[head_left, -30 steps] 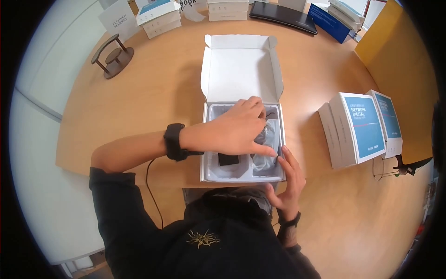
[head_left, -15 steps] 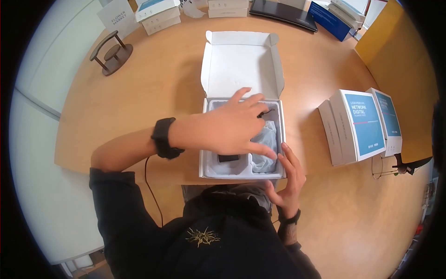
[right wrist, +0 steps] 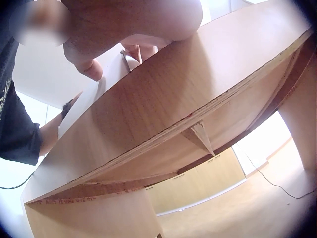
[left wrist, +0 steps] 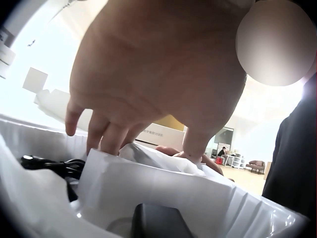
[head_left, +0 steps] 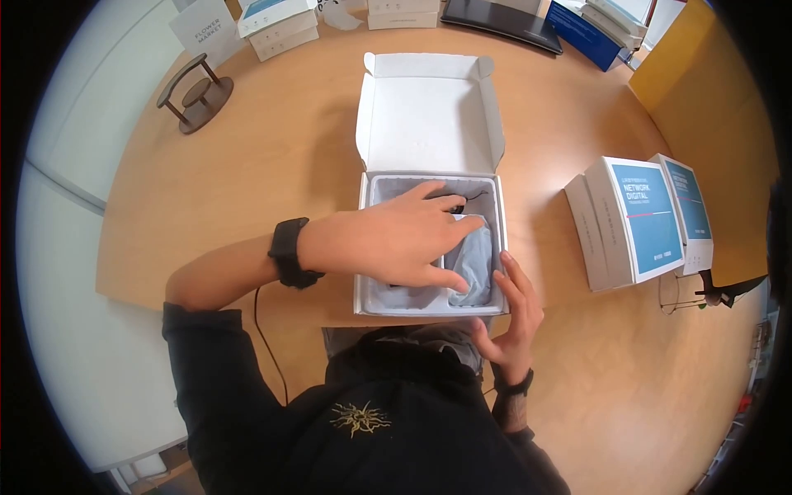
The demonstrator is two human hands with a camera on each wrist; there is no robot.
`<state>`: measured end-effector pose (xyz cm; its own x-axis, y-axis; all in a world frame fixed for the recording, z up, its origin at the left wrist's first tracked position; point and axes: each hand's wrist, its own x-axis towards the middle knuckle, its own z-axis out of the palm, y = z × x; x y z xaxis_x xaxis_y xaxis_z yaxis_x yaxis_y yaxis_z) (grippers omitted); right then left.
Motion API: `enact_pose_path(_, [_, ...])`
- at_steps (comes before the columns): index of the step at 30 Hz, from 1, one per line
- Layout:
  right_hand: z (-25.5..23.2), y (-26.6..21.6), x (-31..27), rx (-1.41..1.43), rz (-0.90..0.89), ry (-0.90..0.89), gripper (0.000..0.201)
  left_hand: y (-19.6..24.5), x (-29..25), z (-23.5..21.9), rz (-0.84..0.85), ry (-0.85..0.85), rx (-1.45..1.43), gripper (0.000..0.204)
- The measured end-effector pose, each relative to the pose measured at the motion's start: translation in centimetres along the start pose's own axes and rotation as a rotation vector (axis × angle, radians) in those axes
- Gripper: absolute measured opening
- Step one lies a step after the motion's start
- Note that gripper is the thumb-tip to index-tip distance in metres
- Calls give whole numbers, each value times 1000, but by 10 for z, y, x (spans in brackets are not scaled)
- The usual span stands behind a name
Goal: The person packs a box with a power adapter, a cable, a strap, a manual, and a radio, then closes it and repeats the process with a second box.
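Observation:
A white cardboard box (head_left: 360,297) stands with its lid (head_left: 425,124) raised, and a pale plastic tray (left wrist: 119,186) lines it. Something wrapped in cloudy plastic (head_left: 473,262) fills the tray's right compartment. My left hand (head_left: 392,246) reaches across the box palm down, fingers spread, thumb and fingertips at the wrapped thing. Black cable (left wrist: 57,168) lies coiled at the tray's far part, and a black block (left wrist: 156,220) sits in the compartment beneath my left palm. Along the box's right wall my right hand (head_left: 517,318) rests with extended fingers, its thumb by the front corner.
White-and-blue boxes (head_left: 648,223) stand at the right. A brown wooden stand (head_left: 198,99) is at the far left, and a black laptop (head_left: 502,25) lies along the back beside more boxes (head_left: 280,33). The table's front edge (right wrist: 148,136) runs close below the right hand.
My left hand has lifted its fingers from the wrapped thing's far end, spread them, and come back down toward it. The right hand has stayed at the box's side.

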<state>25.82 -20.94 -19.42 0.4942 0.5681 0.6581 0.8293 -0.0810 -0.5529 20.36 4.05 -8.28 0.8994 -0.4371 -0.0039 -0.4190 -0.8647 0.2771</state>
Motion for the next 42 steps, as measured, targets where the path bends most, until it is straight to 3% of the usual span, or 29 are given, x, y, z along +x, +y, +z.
enact_pose_path(4, [0, 0, 0, -12, 2, -5, 59, -1, 3, -13, -38, 84, 1, 69])
enact_pose_path(7, [2, 0, -1, -11, 6, 0, 59, 1, 3, -22, -148, 85, -187, 67])
enact_pose_path(9, [2, 1, -1, -14, 3, 4, 59, -3, 2, -6, -24, 112, -91, 67])
enact_pose_path(12, [1, 0, -2, -17, 8, -1, 58, -7, 2, 11, 23, 78, 20, 65])
enact_pose_path(19, [0, 0, -1, -22, 1, -4, 58, -7, 6, -14, -12, 114, 37, 69])
enact_pose_path(21, [2, 0, -1, -7, -2, 5, 58, -4, 8, -24, -65, 142, -98, 72])
enact_pose_path(27, [2, 1, -1, -13, -6, 10, 58, -17, 9, 23, 95, 136, -9, 73])
enact_pose_path(31, [1, 0, 0, -24, -7, 4, 58, -13, 8, 5, 86, 137, 31, 72])
enact_pose_path(36, [1, 0, 0, -19, -5, 4, 58, -6, 13, -18, -106, 32, -288, 73])
enact_pose_path(39, [1, 0, 0, -25, -6, 5, 58, -10, 10, 4, -47, 68, -118, 76])
enact_pose_path(42, [1, 1, -1, -25, -8, 4, 58, -12, 7, 14, -52, 48, -156, 77])
